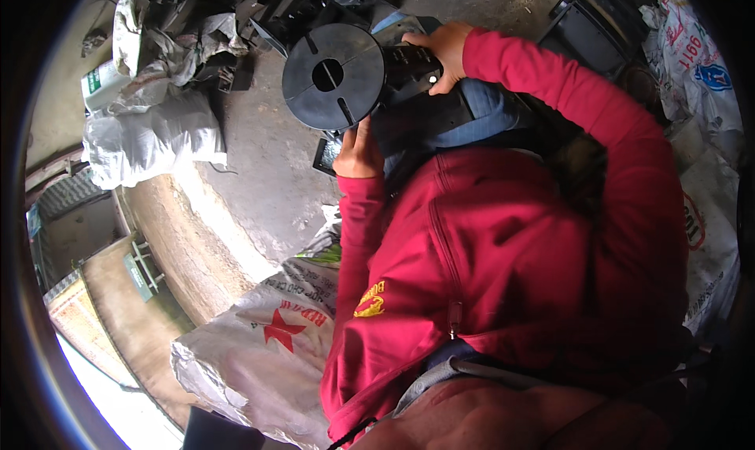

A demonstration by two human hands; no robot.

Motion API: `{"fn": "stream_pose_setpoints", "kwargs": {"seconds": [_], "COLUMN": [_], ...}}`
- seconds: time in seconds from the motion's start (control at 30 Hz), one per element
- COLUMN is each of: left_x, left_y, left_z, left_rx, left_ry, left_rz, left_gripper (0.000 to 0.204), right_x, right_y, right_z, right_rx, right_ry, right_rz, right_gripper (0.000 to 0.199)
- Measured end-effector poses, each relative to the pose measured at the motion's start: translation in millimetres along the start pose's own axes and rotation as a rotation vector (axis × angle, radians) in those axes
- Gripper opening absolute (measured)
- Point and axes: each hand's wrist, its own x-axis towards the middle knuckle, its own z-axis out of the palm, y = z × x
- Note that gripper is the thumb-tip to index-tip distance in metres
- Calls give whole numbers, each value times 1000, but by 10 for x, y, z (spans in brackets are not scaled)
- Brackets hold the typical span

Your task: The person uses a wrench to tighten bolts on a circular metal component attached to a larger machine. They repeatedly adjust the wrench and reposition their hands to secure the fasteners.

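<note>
A black part with a wide round disc (311,100) is held up over my lap. The disc has a round hole in its middle, a thin bar across that hole and narrow slots. Beside the disc runs a dark body (409,66), gripped from the right side by my right hand (447,53), fingers wrapped over its end. My left hand (360,153) is closed at the disc's near rim, with its fingertips partly hidden beneath. Below the part, a flat dark piece (417,119) lies across my blue jeans (497,108).
White sacks (153,135) and a white container (102,84) stand on the left. Dark metal parts (291,5) crowd the far side. A printed sack (259,348) lies near left, more sacks (696,64) at right. A black box-like object (594,29) sits far right.
</note>
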Motion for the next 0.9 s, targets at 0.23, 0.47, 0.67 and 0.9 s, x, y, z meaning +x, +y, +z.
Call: {"fn": "stream_pose_setpoints", "kwargs": {"seconds": [0.23, 0.47, 0.67, 0.9], "left_x": [60, 51, 126, 65], "left_y": [116, 156, 32, 29], "left_z": [-197, -183, -148, -66], "left_rx": [17, -52, -86, -59], "left_ry": [77, 43, 123, 30], "left_rz": [-83, 125, 89, 42], "left_gripper": [55, 56, 49, 53], "right_x": [-8, 10, -4, -16], "right_y": [-32, -3, -48, -64], "right_z": [-91, -44, -129, -108], "right_rx": [6, 22, 36, 70], "right_ry": [-52, -38, -89, -42], "right_rz": [45, 21, 52, 20], "right_gripper": [100, 97, 92, 87]}}
